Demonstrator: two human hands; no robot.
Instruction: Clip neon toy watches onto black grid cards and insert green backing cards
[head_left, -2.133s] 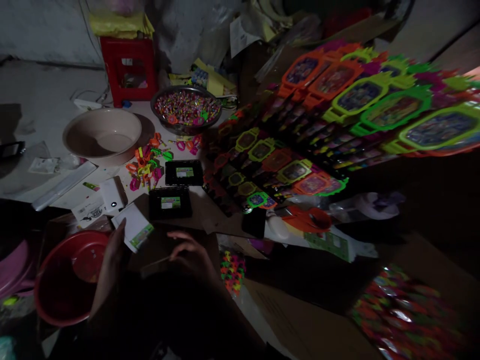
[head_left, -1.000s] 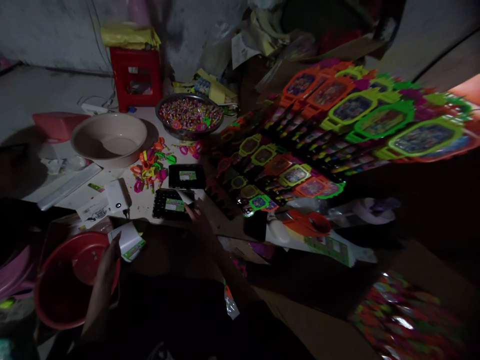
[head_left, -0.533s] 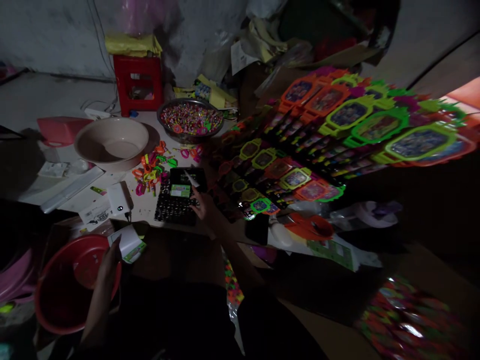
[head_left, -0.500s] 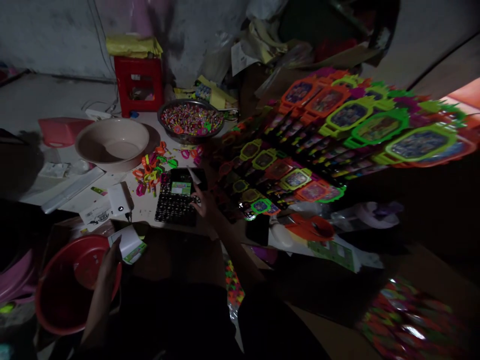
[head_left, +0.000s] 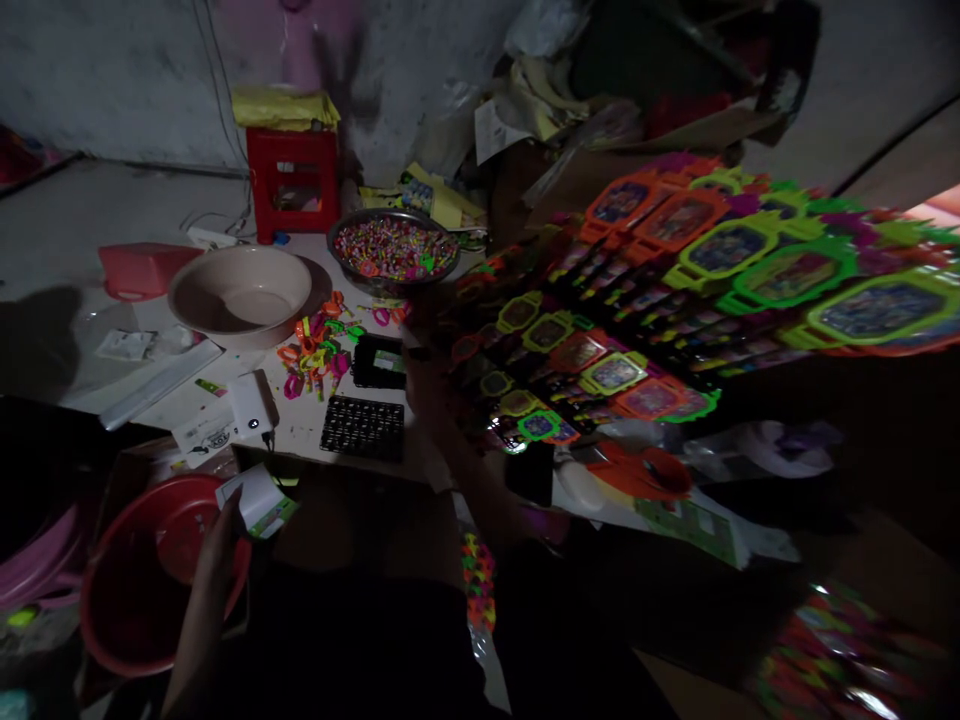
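My left hand [head_left: 223, 533] is closed on a stack of cards [head_left: 257, 500], white on one face and green printed along the edge, above the red basin [head_left: 166, 540]. On the table my right hand [head_left: 421, 385] is at the right side of a black panel [head_left: 369, 362] that has a small green-and-white card [head_left: 388, 361] on it. Shadow hides the fingers of that hand, so its grip is unclear. Just below lies a black gridded tray [head_left: 361, 428], apart from the panel. Left of them is a heap of bright plastic toy watches [head_left: 319, 350].
A rack of toy watches [head_left: 727, 245] looms at the right. Behind the heap stand a beige basin [head_left: 240, 290], a metal bowl of small colourful pieces [head_left: 394, 248] and a red stool [head_left: 292, 185]. A white power bank [head_left: 250, 405] with a cable sits near the front edge.
The black panel and green-and-white card now sit apart from the gridded tray, with bare table between. My right hand has moved a little up and right. My left hand still holds the cards.
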